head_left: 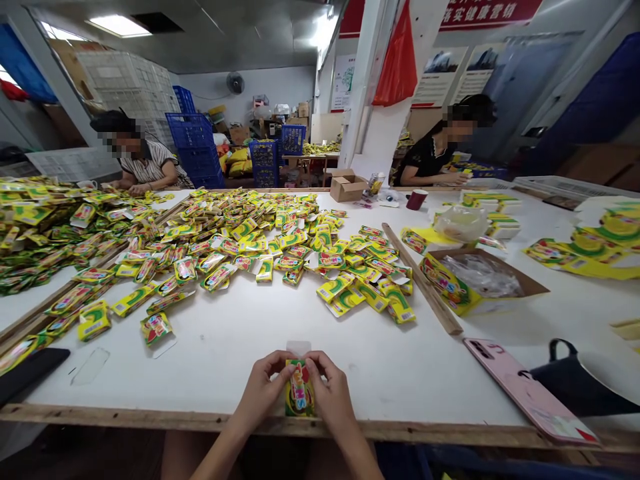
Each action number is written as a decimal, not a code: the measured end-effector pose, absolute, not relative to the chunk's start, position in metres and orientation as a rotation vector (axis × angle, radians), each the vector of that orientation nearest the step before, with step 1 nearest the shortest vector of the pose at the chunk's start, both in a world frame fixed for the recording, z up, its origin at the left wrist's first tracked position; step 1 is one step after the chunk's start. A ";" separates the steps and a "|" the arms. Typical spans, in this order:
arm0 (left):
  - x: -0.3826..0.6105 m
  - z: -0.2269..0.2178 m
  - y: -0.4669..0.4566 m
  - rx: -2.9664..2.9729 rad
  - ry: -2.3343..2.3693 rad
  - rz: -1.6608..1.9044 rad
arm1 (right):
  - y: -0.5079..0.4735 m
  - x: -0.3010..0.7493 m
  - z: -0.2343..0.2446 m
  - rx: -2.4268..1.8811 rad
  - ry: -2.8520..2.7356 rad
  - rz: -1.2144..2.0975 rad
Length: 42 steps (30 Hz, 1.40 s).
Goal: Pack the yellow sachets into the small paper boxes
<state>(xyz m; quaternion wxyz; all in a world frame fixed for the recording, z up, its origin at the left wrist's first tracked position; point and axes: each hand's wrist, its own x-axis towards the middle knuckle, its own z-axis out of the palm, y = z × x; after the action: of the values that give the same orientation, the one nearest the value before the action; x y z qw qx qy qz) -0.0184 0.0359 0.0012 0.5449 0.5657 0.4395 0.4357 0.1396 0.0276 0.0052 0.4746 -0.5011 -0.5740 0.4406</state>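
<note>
Close to the table's front edge, a small yellow and green printed carton (300, 393) stands between my hands, its pale end flap (299, 347) open at the far side. My left hand (270, 383) pinches the carton's left upper edge with thumb and fingers. On the other side, my right hand (327, 383) grips its right upper edge, the thumb on the printed face. Whether anything is inside the carton cannot be seen. Beyond my hands lies a broad heap of similar small cartons (245, 230), several with flaps standing open. One loose carton (156, 328) lies nearer, to the left.
Wooden strips (425, 280) divide the white table (240, 333). At right are an opened display box (483, 273) with clear plastic, a pink phone (530, 390) and a dark mug (575, 377). A black phone (35, 373) lies left. Two people sit across the table.
</note>
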 end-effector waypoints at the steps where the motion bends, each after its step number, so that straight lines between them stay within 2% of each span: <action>1: -0.018 0.000 0.036 1.337 1.043 1.036 | 0.028 0.140 0.005 -1.225 -1.400 1.080; 9: -0.019 -0.001 0.033 1.317 1.063 1.025 | 0.027 0.140 0.007 -1.230 -1.407 1.072; 14: -0.018 0.003 0.031 1.339 1.098 1.044 | 0.027 0.142 0.006 -1.183 -1.392 0.939; 22: -0.009 0.007 0.033 1.156 0.901 1.163 | 0.028 0.146 0.001 -1.177 -1.284 0.979; 31: -0.008 0.018 0.027 1.401 1.120 1.180 | 0.020 0.148 0.020 -1.182 -1.520 0.861; 42: 0.000 0.017 0.032 1.298 1.218 1.187 | 0.031 0.144 0.033 -1.282 -1.498 0.905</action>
<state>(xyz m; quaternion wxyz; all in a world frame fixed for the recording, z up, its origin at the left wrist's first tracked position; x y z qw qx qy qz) -0.0004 0.0325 0.0171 0.4805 0.5320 0.4993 0.4866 0.1442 0.0309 0.0330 0.4672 -0.5225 -0.6106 0.3687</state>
